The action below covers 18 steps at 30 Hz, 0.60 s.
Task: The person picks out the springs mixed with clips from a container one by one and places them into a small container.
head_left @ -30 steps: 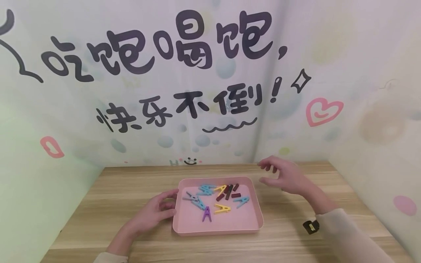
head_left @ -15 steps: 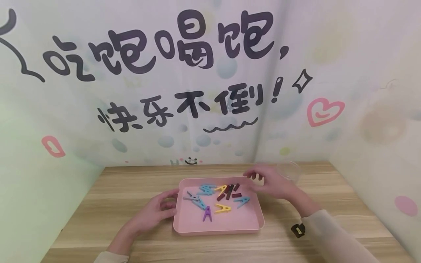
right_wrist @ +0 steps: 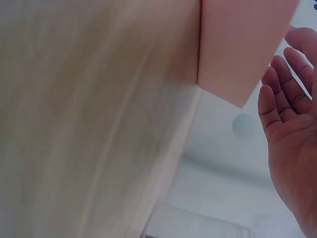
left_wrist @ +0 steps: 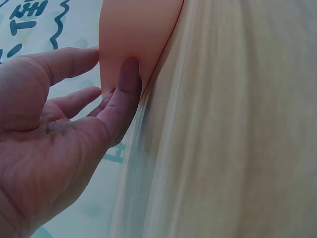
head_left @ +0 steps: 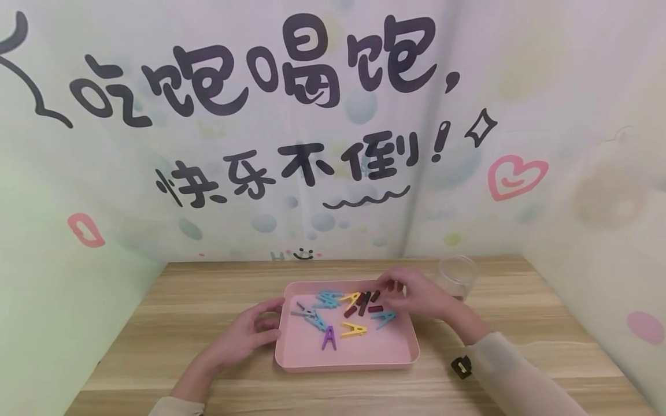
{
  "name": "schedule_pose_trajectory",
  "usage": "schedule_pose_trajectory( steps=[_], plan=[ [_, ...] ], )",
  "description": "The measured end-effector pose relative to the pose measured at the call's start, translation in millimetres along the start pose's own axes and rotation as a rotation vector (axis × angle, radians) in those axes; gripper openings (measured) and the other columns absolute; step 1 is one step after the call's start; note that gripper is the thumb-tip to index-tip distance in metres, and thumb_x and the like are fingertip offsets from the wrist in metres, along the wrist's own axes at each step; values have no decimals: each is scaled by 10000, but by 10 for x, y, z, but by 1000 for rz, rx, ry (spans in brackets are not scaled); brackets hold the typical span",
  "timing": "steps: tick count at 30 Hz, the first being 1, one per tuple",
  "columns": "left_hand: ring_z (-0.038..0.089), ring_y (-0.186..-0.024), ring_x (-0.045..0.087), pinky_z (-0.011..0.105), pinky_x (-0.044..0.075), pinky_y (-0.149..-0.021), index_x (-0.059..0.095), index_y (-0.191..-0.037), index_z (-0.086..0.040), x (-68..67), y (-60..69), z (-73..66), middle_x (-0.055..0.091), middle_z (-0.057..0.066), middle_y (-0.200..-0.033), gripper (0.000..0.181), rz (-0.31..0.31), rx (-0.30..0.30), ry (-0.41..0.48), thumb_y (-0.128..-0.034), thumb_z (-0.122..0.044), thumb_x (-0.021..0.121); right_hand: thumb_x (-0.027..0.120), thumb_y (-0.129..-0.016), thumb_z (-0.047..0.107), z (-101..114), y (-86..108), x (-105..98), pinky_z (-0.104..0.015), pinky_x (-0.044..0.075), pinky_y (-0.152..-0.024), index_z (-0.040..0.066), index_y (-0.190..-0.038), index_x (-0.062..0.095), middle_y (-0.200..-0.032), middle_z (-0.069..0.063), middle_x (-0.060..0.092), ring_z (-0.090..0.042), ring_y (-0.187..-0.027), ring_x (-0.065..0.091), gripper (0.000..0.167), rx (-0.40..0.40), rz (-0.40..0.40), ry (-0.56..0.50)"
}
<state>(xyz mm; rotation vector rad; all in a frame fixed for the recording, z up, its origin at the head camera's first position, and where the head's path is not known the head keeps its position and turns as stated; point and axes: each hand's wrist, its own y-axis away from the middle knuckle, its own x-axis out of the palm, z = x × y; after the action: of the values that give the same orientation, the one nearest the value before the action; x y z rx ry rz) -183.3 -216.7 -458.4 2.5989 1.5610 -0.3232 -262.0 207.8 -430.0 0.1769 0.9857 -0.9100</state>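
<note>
A shallow pink tray (head_left: 374, 349) stands on the table. In it lie blue clothespins (head_left: 383, 318), yellow clothespins (head_left: 354, 330), a purple clothespin (head_left: 329, 339) and a greyish one (head_left: 305, 311). Several short dark red pieces (head_left: 351, 312) lie toward the back right, around a longer dark piece (head_left: 365, 303). My left hand (head_left: 243, 336) touches the tray's left wall with extended fingers, seen closely in the left wrist view. My right hand (head_left: 418, 293) is over the tray's right rim, loosely bent fingers above the dark red pieces; nothing shows in its grasp.
A clear plastic cup (head_left: 458, 271) stands behind the right wrist, with something dark at its bottom. The wood-grain table (head_left: 218, 277) meets a printed curtain (head_left: 291, 231) at the back, and pale walls rise on both sides.
My right hand has moved left and slightly down, from beside the tray to over its right rim. This uncovers the clear cup behind it. The left hand stays at the tray.
</note>
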Motion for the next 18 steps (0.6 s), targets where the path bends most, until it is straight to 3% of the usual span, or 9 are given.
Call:
schedule_pose_trajectory(
  steps=[7,18],
  plan=[
    [496,-1335,559,270,546,-1000,299,-1595,124,4,-1,-8,396,336,-1548,686,0,1,-11,-1023,7,660,818,-910,95,8,-34,70,-357,578,-759,87,-1187,755,-1025,-46,720,-261,-900,643,284,23,28,-33],
    [500,-1341,554,273,547,-1001,302,-1595,123,0,4,-14,396,336,-1549,688,0,-1,-13,-1023,4,666,850,-905,106,-15,-95,109,-300,579,-773,110,-1155,774,-1046,-11,730,-169,-899,631,261,48,114,-28]
  ],
)
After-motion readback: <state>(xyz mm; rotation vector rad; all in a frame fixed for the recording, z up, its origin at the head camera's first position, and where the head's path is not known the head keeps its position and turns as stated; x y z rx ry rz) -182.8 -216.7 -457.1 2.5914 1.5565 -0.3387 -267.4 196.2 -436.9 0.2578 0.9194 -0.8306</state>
